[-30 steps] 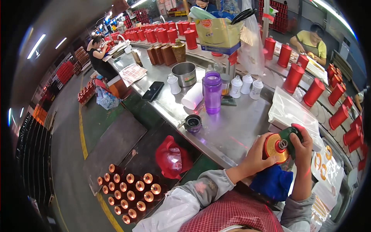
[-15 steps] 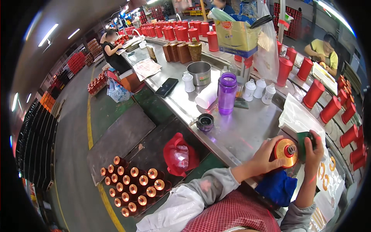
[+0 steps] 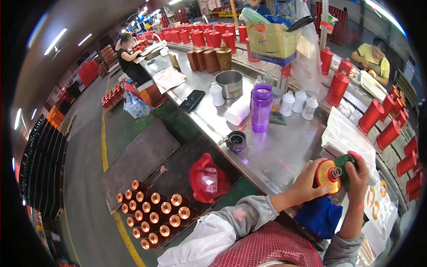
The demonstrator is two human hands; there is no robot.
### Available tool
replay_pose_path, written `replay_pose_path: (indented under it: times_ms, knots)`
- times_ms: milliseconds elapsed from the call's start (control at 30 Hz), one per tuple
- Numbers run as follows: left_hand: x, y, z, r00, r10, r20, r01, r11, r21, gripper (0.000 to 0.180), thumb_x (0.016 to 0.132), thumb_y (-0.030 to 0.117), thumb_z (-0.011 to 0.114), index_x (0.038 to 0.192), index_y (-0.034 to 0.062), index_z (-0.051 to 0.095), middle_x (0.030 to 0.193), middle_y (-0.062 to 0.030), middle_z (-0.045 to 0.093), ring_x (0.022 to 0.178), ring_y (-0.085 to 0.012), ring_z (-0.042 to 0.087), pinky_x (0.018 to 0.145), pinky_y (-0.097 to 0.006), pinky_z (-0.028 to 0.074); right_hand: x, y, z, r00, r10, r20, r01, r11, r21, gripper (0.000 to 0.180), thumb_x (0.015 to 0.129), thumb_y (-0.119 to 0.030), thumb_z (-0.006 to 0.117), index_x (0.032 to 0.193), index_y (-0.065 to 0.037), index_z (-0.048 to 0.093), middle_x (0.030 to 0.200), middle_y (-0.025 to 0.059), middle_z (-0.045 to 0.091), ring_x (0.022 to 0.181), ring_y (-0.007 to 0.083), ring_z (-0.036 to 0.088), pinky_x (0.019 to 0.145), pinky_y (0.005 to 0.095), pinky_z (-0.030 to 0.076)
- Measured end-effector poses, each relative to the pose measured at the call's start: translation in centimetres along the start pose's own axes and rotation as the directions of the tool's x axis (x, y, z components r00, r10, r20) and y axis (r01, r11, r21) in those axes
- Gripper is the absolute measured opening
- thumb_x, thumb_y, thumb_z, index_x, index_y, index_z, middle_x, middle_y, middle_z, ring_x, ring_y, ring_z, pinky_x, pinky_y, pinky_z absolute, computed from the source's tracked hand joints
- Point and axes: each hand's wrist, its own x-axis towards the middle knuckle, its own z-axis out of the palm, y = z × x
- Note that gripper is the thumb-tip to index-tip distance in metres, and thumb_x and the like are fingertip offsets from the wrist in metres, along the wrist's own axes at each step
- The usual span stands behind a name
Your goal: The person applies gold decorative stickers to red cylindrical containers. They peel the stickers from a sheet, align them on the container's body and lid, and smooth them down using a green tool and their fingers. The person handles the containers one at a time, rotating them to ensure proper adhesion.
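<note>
My left hand is wrapped round a red canister, tilted so its round gold top and narrow neck face up and to the right. Against the right edge of that top is a dark green pad, which the fingers and thumb of my right hand grip. Below the canister lies a bundled blue cloth at the table edge. Just right of my right wrist, several gold rings lie on a white sheet. The canister's lower body is hidden by my left hand.
On the metal table stand a purple bottle, a black lid, a steel pot and small white bottles. Red canisters line the conveyor. Gold-topped canisters and a red bag are at floor level. A co-worker sits across.
The canister's gold top has turned more to the right, and the green pad has shifted left against its edge. Red canisters on the right-hand conveyor have moved nearer and rightward.
</note>
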Motion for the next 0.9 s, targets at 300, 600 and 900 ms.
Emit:
replay_pose_path:
  times_ms: [300,600,900]
  knots:
    - [0.5,-0.6,-0.3,0.997,0.034,0.063,-0.027,0.995,-0.096,0.080,0.077,0.032,0.070,0.139,0.0001,0.032,0.131,-0.0156,0.046,0.123,-0.0255,0.046,0.106,-0.036,0.035,0.0,-0.7,0.0,0.981,-0.122,-0.151,0.087,0.972,-0.220,0.026,0.089,-0.008,0.061,0.115,0.000,0.061,0.094,0.0008,0.062,0.085,0.0088,0.056,0.079,0.0226,0.045]
    - [-0.4,0.4,-0.1,0.993,0.062,-0.099,-0.048,0.989,0.136,0.082,0.081,0.037,0.067,0.143,0.0017,0.028,0.136,-0.0181,0.043,0.127,-0.0271,0.044,0.106,-0.038,0.035,-0.8,-0.9,0.2,0.989,-0.003,-0.150,0.034,0.979,0.202,0.027,0.089,-0.009,0.064,0.114,0.000,0.061,0.096,0.0046,0.064,0.090,0.0111,0.058,0.080,0.0255,0.047]
    - [-0.2,-0.3,0.8,0.996,0.037,-0.084,-0.043,0.996,-0.078,0.074,0.079,0.030,0.069,0.137,0.0006,0.034,0.128,-0.0190,0.047,0.120,-0.0321,0.046,0.104,-0.041,0.035,0.4,-0.3,-0.1,0.999,-0.022,-0.047,0.015,0.989,-0.148,0.028,0.088,-0.011,0.064,0.113,0.000,0.061,0.093,0.0025,0.062,0.086,0.0105,0.057,0.080,0.0238,0.046]
